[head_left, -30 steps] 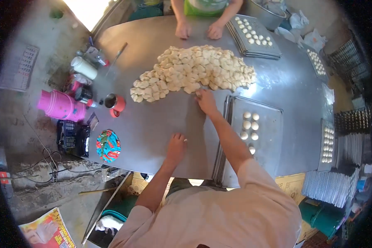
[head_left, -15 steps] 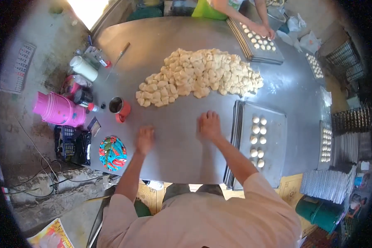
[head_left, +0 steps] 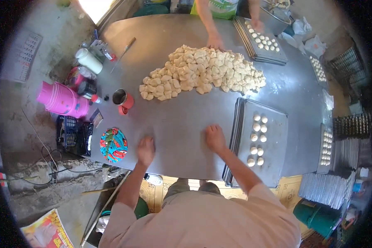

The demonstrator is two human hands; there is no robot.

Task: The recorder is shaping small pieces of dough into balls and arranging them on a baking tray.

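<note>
Both hands rest palm down on the metal table, well apart. My left hand is curled, right of a round bundle of floral cloth. My right hand is curled too, just left of a stack of dark baking trays. Whatever lies beneath either palm is hidden. Pale dough balls sit in two columns on the top tray. Beyond my hands spreads a big heap of cut dough pieces. Across the table, a co-worker's hand touches the heap's far edge; the other is over a second tray of dough balls.
A red mug stands left of the heap, with a long knife farther back. Along the left edge are a pink bucket and a white container. More filled trays line the right edge, near stacked metal trays.
My right hand has drawn slightly nearer and its fingers have curled in. My left hand has also shifted a little nearer. The co-worker's one hand has moved from the far tray to the dough heap.
</note>
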